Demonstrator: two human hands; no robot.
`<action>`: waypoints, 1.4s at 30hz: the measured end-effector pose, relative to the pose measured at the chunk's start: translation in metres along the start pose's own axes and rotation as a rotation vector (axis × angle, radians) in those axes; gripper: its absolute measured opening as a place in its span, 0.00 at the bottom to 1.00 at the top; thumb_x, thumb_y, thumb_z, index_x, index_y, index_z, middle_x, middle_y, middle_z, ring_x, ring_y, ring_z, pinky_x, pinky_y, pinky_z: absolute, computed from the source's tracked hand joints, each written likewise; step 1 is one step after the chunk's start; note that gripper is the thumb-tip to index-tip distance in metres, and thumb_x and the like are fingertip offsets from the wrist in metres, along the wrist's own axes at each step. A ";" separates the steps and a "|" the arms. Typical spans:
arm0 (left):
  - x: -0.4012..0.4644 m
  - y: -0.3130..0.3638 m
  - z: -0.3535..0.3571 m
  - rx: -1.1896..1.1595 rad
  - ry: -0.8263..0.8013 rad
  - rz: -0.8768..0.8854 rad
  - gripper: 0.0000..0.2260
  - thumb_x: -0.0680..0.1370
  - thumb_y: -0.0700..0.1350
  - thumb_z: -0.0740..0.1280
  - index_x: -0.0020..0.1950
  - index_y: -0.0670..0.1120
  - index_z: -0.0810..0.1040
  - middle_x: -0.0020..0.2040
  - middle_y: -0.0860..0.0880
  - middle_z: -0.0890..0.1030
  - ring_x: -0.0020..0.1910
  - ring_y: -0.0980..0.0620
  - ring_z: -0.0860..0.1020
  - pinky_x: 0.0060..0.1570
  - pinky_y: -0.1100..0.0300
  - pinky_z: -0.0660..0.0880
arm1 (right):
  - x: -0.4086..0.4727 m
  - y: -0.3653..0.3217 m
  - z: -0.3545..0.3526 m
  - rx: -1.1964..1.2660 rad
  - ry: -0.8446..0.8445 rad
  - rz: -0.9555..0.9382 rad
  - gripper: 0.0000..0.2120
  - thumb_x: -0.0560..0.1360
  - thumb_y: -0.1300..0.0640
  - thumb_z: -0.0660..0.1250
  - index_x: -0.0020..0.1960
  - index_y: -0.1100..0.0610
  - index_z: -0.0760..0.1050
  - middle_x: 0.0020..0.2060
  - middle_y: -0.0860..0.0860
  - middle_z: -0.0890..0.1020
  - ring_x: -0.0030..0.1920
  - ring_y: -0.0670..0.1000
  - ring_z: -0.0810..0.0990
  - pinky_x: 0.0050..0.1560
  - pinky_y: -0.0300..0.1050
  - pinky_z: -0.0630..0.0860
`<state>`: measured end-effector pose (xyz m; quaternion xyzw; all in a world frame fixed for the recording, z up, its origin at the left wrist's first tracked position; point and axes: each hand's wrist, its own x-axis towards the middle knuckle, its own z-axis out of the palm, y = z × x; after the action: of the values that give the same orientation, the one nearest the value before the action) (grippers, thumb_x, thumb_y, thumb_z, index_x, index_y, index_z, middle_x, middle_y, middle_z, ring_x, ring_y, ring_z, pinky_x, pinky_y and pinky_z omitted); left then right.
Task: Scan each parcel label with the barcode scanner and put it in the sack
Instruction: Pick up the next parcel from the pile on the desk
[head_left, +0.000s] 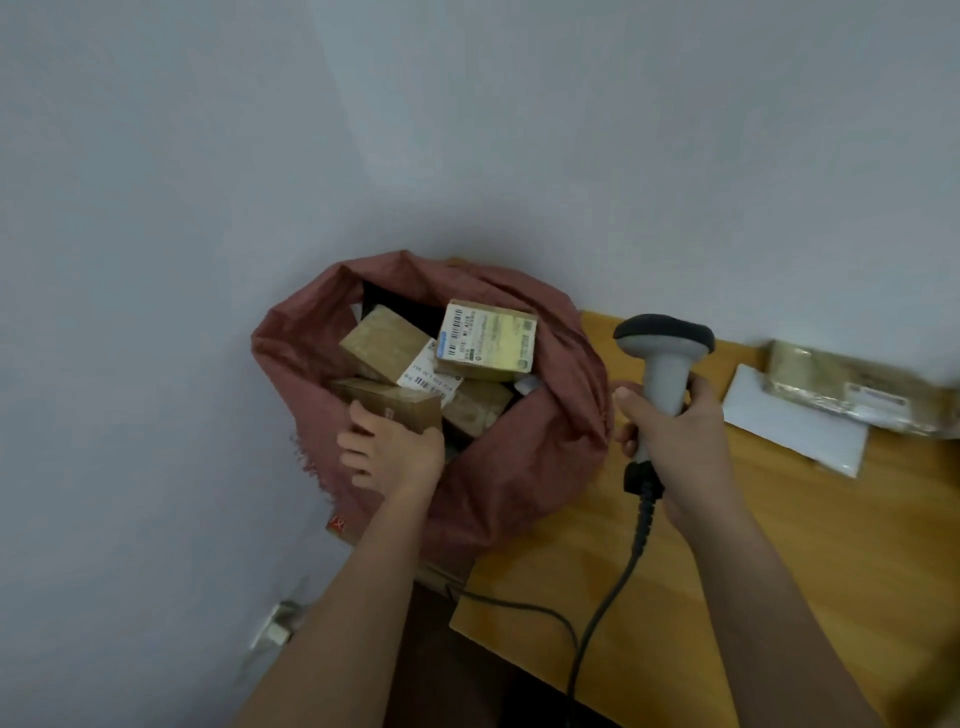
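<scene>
A dusty red sack (524, 467) stands open beside the wooden table, with several brown cardboard parcels inside. My left hand (395, 452) grips a brown parcel (400, 408) at the sack's near rim, thumb on its right corner. A labelled parcel (488, 340) lies on top at the back of the sack. My right hand (675, 436) holds the grey barcode scanner (664, 353) by its handle above the table's left edge, its dark head up. The scanner's black cable (613, 587) trails down toward me.
The wooden table (779, 571) fills the lower right. A white padded envelope (795, 423) and a brown taped parcel (841, 387) lie at its far right by the wall. A white plug (275, 623) sits on the pale floor at lower left.
</scene>
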<state>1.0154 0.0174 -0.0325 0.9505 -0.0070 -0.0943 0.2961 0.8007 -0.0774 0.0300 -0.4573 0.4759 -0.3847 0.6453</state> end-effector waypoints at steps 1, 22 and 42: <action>-0.008 0.001 0.007 0.083 0.040 0.114 0.42 0.67 0.45 0.73 0.74 0.46 0.52 0.71 0.39 0.58 0.67 0.36 0.60 0.67 0.40 0.59 | 0.002 -0.003 -0.014 0.009 0.019 0.000 0.14 0.77 0.60 0.71 0.58 0.50 0.70 0.44 0.49 0.86 0.27 0.46 0.77 0.29 0.40 0.75; -0.241 0.112 0.250 0.599 -0.856 1.182 0.33 0.77 0.42 0.65 0.79 0.46 0.55 0.81 0.50 0.50 0.78 0.50 0.53 0.74 0.46 0.54 | 0.005 -0.009 -0.283 -0.083 0.447 0.077 0.15 0.76 0.59 0.72 0.59 0.52 0.71 0.46 0.51 0.84 0.29 0.45 0.79 0.31 0.40 0.77; -0.259 0.098 0.290 0.876 -0.714 1.304 0.22 0.77 0.40 0.63 0.71 0.46 0.66 0.71 0.44 0.65 0.68 0.43 0.68 0.72 0.46 0.60 | 0.034 0.011 -0.312 -0.105 0.257 0.169 0.17 0.77 0.60 0.71 0.63 0.51 0.69 0.45 0.50 0.85 0.28 0.47 0.78 0.31 0.40 0.77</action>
<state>0.7116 -0.2084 -0.1656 0.6986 -0.6797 -0.1875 -0.1218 0.5082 -0.1762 -0.0302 -0.3957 0.6105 -0.3590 0.5846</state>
